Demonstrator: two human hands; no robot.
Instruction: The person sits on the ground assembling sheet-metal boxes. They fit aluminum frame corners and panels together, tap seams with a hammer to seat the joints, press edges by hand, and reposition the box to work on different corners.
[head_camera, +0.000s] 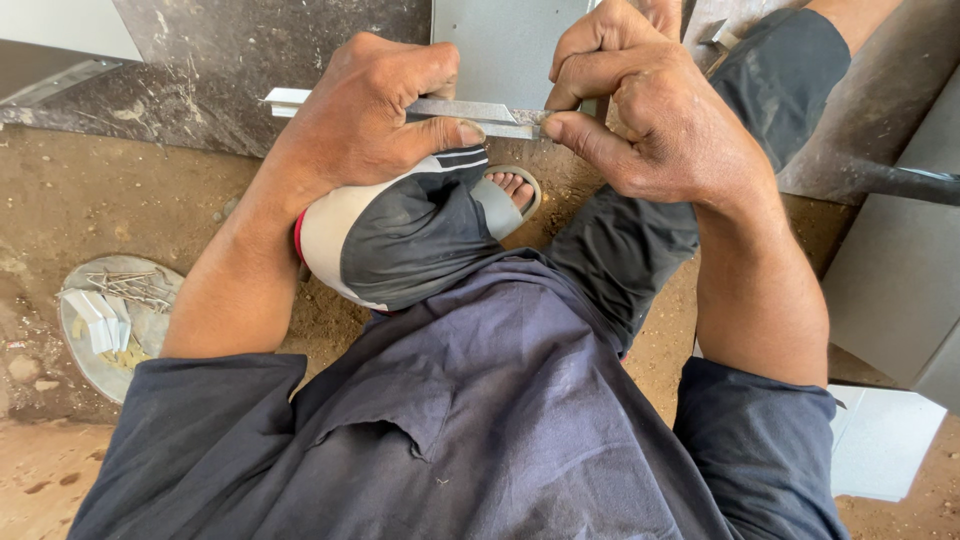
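The left hand (375, 115) is closed around a thin metal strip (480, 112), thumb pressed on its near edge. The right hand (650, 110) pinches the strip's other end between thumb and forefinger. The strip lies level, just above a sandalled foot (420, 235) and against a grey panel (505, 45). It looks stiff, light and sharp-edged, best gripped by its flat faces. A dish of nails (120, 320) rests on the dirt floor (90, 200).

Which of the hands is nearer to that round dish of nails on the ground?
Left. The left hand grips the metal strip above the dish of nails; the right hand is farther away.
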